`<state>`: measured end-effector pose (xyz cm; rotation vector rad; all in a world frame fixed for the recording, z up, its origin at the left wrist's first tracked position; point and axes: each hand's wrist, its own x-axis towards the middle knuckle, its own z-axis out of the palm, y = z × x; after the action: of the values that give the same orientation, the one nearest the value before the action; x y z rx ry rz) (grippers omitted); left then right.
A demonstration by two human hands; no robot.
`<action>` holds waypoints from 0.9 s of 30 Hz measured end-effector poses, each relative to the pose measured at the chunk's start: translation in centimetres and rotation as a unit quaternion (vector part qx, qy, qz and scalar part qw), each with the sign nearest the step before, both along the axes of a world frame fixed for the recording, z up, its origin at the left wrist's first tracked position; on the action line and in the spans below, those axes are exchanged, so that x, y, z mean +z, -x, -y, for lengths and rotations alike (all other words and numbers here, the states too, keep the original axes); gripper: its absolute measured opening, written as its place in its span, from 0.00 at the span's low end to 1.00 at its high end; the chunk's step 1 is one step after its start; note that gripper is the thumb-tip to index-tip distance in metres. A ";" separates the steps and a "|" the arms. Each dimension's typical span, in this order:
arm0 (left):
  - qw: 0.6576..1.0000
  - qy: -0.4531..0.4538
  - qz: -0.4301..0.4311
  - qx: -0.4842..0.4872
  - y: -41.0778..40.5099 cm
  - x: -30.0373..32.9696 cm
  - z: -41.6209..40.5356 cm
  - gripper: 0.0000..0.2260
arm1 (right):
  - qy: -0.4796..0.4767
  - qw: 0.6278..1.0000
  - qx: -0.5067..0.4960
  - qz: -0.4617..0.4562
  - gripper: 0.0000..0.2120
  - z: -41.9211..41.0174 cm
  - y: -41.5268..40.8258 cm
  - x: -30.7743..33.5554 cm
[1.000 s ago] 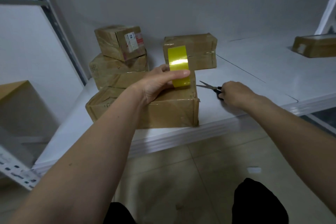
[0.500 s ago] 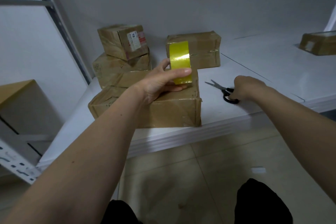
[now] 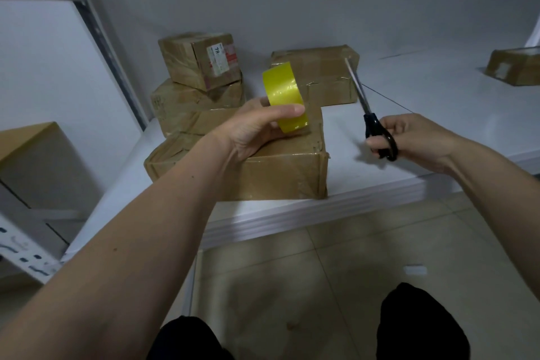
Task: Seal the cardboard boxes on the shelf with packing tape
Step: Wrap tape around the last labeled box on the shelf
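Head view: left hand (image 3: 251,131) grips tape roll (image 3: 285,96).

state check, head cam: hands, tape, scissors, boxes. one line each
left hand: grips the tape roll
tape roll: yellow, held on edge above the front box
right hand: grips the scissors
scissors: lifted, blades shut, pointing up
front box: closed, at shelf edge
labelled box: closed, stacked on another box
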<state>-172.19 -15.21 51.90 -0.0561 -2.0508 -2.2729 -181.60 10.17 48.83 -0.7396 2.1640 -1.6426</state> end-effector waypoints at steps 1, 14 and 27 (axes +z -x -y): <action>1.000 0.000 -0.004 -0.004 0.0 0.0 0.0 0.43 | -0.013 1.000 0.014 -0.009 0.07 -0.1 -0.2 0.1; 0.999 -0.037 -0.017 0.013 0.4 -0.2 -0.2 0.45 | -0.186 0.973 0.100 -0.091 0.42 -0.8 0.2 1.6; 0.998 -0.032 -0.046 0.000 0.8 -0.3 0.0 0.49 | -0.269 0.942 0.160 -0.121 0.35 0.7 0.5 5.3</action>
<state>-172.98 -15.23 51.55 -0.1547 -1.9330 -2.2882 -182.09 9.48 54.10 -1.0804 2.3399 -0.7770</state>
